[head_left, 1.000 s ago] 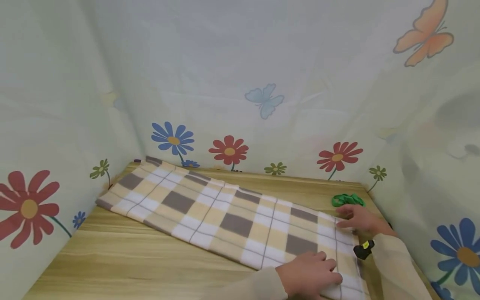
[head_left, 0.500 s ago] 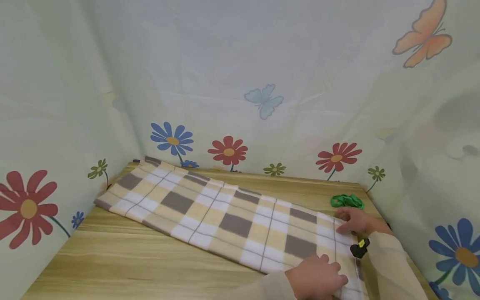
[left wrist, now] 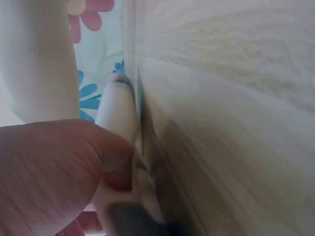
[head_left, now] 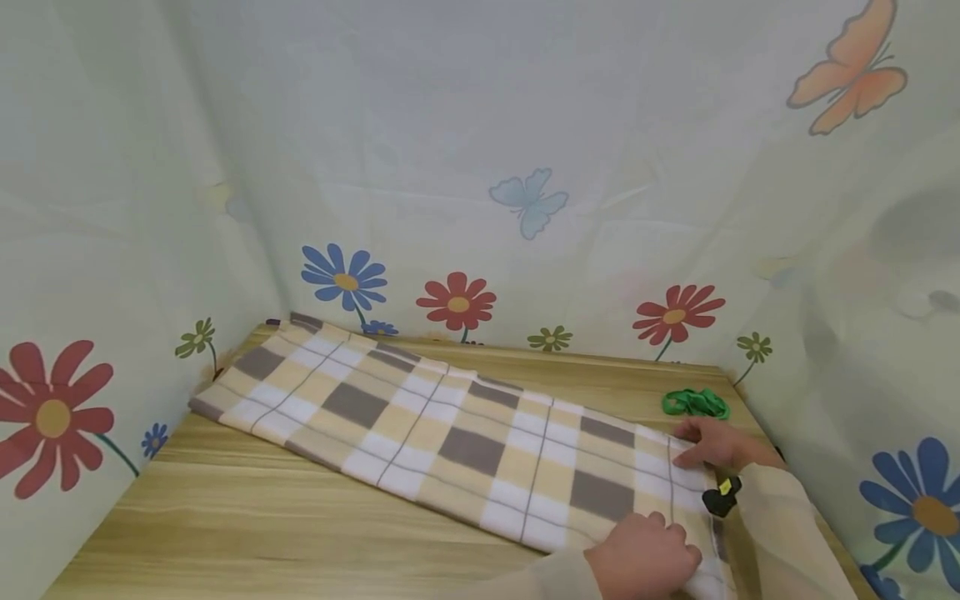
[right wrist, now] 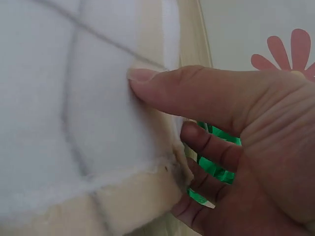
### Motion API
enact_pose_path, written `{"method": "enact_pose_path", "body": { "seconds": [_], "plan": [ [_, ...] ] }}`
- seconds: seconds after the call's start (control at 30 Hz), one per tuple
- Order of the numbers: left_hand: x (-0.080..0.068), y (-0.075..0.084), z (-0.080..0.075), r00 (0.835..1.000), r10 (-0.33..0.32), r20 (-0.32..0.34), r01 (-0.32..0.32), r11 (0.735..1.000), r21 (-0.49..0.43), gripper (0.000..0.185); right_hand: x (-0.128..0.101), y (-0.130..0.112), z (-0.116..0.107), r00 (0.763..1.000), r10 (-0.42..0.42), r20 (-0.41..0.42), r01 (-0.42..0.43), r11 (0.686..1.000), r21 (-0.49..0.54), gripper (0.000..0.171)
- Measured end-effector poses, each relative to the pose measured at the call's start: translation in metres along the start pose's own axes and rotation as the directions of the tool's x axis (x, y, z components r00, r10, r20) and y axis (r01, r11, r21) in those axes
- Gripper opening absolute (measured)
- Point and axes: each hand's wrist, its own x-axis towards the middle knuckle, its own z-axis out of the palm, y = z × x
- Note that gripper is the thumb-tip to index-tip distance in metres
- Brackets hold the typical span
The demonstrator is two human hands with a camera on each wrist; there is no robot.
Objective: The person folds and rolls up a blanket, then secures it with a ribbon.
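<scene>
A plaid fleece blanket in beige, white and grey-brown lies folded into a long strip, slanting from the back left of the wooden table to the front right. My right hand holds its far right corner. In the right wrist view the thumb presses on top of the cloth while the other fingers are at and under its edge. My left hand grips the near edge by the right end, its fingers curled. In the left wrist view its thumb lies against the folded cloth; the other fingers are mostly hidden.
A bunched shiny green ribbon-like thing lies just beyond my right hand. White curtains printed with flowers and butterflies enclose the wooden table at the back and sides. A black wrist device sits at my right cuff.
My left hand has slid right and slightly nearer along the blanket's near edge, and its fingers have curled in more. The right hand has moved slightly nearer; the blanket has hardly moved.
</scene>
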Motion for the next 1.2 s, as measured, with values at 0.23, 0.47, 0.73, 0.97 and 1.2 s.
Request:
{"method": "enact_pose_path", "body": {
  "seconds": [0.23,0.47,0.73,0.97,1.2],
  "plan": [
    [0.003,0.003,0.0,0.999,-0.053,0.01,0.053,0.998,-0.026,0.008,0.002,0.0,-0.001,1.0,-0.012,0.001,0.012,0.999,-0.04,0.056],
    [0.004,0.003,0.001,0.999,-0.051,0.019,0.051,0.998,-0.037,0.009,0.002,0.0,0.0,1.0,-0.001,-0.008,0.001,0.998,-0.057,0.045],
    [0.007,0.004,0.0,0.982,-0.181,0.048,0.185,0.978,-0.101,0.008,-0.003,-0.004,-0.003,0.999,-0.039,-0.001,0.039,0.999,-0.023,0.032],
    [0.003,-0.005,0.002,0.943,-0.312,-0.114,0.292,0.943,-0.161,0.009,-0.015,-0.006,-0.017,0.996,-0.065,0.064,0.053,0.983,0.177,0.029],
    [-0.016,-0.033,-0.009,0.858,-0.433,-0.275,0.288,0.85,-0.441,0.02,-0.019,-0.004,-0.029,0.995,-0.058,0.081,0.025,0.933,0.36,0.046]
  ]
}}
